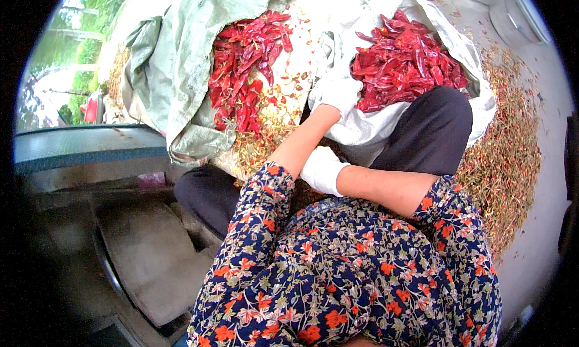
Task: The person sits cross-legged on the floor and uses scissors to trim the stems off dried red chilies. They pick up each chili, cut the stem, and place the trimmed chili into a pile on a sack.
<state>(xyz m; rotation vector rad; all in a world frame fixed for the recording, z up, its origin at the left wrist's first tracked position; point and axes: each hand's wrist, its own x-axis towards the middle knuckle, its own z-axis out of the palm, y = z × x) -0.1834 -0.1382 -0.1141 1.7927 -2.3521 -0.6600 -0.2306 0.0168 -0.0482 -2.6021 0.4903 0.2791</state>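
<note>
My left hand (336,93), in a white glove, reaches forward to the near-left rim of a white woven sack (452,39). White glove against white sack makes it unclear whether the fingers grip the rim. Dried red chili peppers (407,59) fill the sack's mouth. My right hand (322,169), also white-gloved, is low between my knees, just behind my left forearm. Its fingers are hidden, so what it holds cannot be seen. More red chilies (249,53) lie at front left, on a pale surface beside a grey-green woven sack (190,53).
Chili stems and scraps (502,166) are heaped on the concrete floor (538,134) at right. Loose seeds and bits (280,93) scatter between the two chili piles. My dark-trousered knee (429,129) presses near the white sack. A blue-edged ledge (90,143) runs along the left.
</note>
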